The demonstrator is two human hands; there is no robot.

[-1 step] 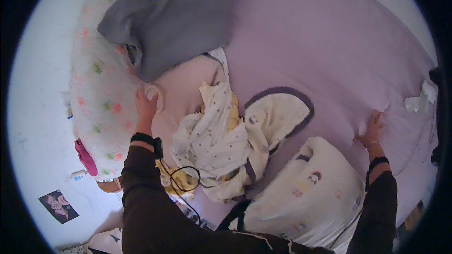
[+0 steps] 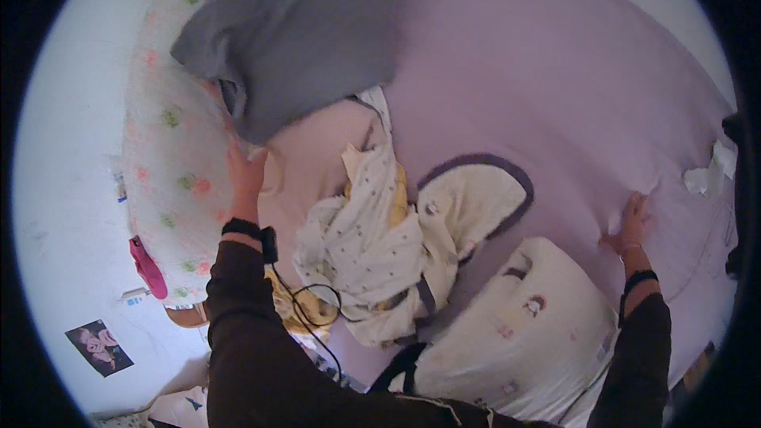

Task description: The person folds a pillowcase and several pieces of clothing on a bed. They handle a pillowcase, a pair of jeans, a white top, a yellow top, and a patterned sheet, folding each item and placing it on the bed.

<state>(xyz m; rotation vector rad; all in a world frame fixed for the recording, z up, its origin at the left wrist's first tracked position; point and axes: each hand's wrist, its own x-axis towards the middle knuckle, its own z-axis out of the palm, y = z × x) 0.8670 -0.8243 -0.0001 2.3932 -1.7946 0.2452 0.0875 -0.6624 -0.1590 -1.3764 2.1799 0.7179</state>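
My left hand (image 2: pixel 248 173) reaches up at the left, with its thumb apart from the fingers. Its fingertips meet the lower corner of a grey cloth-covered cushion (image 2: pixel 317 40), beside a pale pink pillow (image 2: pixel 317 139) with a cream loop. No held thing shows in that hand. Far to the right, my right hand (image 2: pixel 630 226) lies spread on the lavender bedsheet (image 2: pixel 539 95), which wrinkles around it. Between my arms lies a crumpled white cloth with small dark prints (image 2: pixel 361 238). Next to it is a cream cloth piece with a dark border (image 2: pixel 476 198).
A white printed bundle (image 2: pixel 531 325) lies close to my body. A floral cover (image 2: pixel 170 182) runs along the left wall. A black cable (image 2: pixel 305 313) hangs from my left wrist. White tissue (image 2: pixel 713 168) lies at the right edge; a pink item (image 2: pixel 148 265) is at the left.
My left hand has moved slightly up from the cream loop to the grey cushion's corner. My right hand stays flat on the sheet.
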